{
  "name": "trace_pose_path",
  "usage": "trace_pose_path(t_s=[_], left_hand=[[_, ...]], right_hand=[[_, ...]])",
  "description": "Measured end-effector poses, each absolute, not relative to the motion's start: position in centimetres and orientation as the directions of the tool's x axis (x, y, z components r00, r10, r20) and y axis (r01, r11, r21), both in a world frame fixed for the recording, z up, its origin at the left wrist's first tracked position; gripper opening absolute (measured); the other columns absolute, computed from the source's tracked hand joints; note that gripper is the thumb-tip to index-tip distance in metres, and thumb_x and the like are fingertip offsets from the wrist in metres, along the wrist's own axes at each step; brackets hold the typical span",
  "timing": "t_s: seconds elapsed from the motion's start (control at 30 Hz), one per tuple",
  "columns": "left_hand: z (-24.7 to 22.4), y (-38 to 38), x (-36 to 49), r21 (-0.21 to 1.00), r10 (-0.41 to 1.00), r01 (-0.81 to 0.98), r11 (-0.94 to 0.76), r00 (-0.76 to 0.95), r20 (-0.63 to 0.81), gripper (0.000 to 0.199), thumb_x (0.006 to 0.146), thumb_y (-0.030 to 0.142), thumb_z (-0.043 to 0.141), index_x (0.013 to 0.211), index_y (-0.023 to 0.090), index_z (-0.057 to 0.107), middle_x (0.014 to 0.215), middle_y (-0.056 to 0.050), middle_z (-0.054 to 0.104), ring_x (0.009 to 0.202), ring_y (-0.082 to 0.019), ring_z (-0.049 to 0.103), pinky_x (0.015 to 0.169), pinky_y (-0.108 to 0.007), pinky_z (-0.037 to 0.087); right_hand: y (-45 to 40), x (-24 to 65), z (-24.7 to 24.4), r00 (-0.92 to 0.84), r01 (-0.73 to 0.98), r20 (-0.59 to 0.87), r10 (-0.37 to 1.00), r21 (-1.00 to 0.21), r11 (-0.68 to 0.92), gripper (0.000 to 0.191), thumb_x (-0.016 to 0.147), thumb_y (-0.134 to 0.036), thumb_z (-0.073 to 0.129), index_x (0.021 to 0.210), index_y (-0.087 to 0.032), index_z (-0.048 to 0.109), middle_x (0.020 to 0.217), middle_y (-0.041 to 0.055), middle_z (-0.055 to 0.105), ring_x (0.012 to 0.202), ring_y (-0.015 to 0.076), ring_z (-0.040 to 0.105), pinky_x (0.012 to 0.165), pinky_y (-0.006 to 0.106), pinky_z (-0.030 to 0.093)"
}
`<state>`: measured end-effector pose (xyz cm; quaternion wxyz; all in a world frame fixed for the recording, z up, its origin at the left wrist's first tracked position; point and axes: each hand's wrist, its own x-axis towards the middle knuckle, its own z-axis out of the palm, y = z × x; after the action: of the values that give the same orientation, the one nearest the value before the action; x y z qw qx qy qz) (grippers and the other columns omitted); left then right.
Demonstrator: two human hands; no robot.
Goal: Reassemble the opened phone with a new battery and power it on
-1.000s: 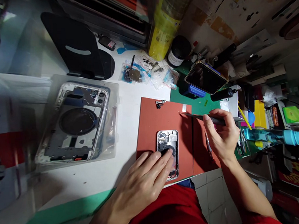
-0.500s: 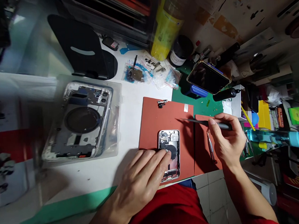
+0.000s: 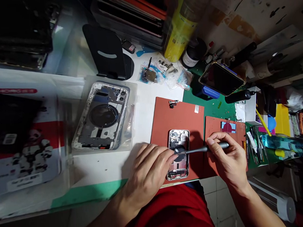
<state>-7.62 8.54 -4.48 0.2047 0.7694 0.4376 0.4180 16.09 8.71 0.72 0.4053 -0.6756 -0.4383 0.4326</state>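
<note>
An opened phone housing (image 3: 179,165) with its inner parts bare lies upright on a red-brown mat (image 3: 164,116). My left hand (image 3: 150,167) is over the housing's left edge, fingers together, thumb and forefinger pinched; whatever sits between them is too small to make out. In my right hand (image 3: 227,157) is a dark, slim screwdriver (image 3: 197,149), held almost level between thumb and fingers. Its thin tip crosses the housing and ends at my left fingertips. Small dark and metal phone parts (image 3: 173,104) rest near the mat's far edge.
To the left, a larger opened phone frame (image 3: 103,116) lies on a clear plastic tray (image 3: 134,128). A black stand (image 3: 104,55), small plastic bags (image 3: 176,76) and a propped phone (image 3: 222,78) are at the back. Tweezers and pens (image 3: 253,145) lie right, beside a blue bottle (image 3: 287,143).
My right hand has brought the screwdriver down and towards the left, so its tip now meets my left fingertips above the housing. The head view has shifted left.
</note>
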Motion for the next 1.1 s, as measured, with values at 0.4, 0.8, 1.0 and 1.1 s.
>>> trace_pose_path(t_s=[0.4,0.8,1.0,1.1], left_hand=[[-4.7,8.5,-7.7,0.697,0.849,0.485,-0.528,0.280,0.449,0.015,0.095,0.002,0.073,0.104,0.013,0.068,0.087,-0.004,0.072,0.079,-0.019,0.064,0.078,-0.037,0.048],[-4.7,8.4,-7.7,0.672,0.842,0.509,-0.538,0.294,0.451,0.014,0.096,0.002,0.073,0.104,0.012,0.068,0.086,-0.005,0.072,0.078,-0.019,0.063,0.077,-0.038,0.048],[-4.8,8.4,-7.6,0.660,0.837,0.516,-0.546,0.306,0.453,0.016,0.095,0.000,0.072,0.105,0.012,0.068,0.087,-0.005,0.074,0.078,-0.020,0.064,0.077,-0.038,0.048],[-4.8,8.5,-7.6,0.653,0.834,0.521,-0.550,0.310,0.456,0.015,0.095,0.001,0.072,0.105,0.012,0.068,0.087,-0.005,0.074,0.078,-0.020,0.064,0.076,-0.038,0.048]], right_hand=[[8.6,15.6,1.2,0.257,0.360,-0.130,0.958,-0.907,-0.220,0.015,0.093,-0.032,0.083,0.096,-0.021,0.073,0.067,-0.0031,0.065,0.051,0.0098,0.061,0.046,0.018,0.050],[8.0,15.6,2.6,0.077,0.628,0.103,0.992,-0.778,0.032,0.015,0.094,-0.017,0.079,0.104,-0.023,0.071,0.075,-0.0039,0.070,0.055,0.0079,0.058,0.049,0.018,0.049],[7.9,15.6,3.1,-0.039,0.687,0.190,0.981,-0.708,0.164,0.019,0.094,-0.012,0.077,0.107,-0.022,0.068,0.079,-0.0037,0.070,0.059,0.0084,0.062,0.053,0.018,0.053],[7.9,15.6,3.3,-0.078,0.709,0.212,0.974,-0.675,0.204,0.019,0.094,-0.012,0.077,0.108,-0.021,0.068,0.082,-0.0027,0.071,0.063,0.0090,0.065,0.057,0.018,0.056]])
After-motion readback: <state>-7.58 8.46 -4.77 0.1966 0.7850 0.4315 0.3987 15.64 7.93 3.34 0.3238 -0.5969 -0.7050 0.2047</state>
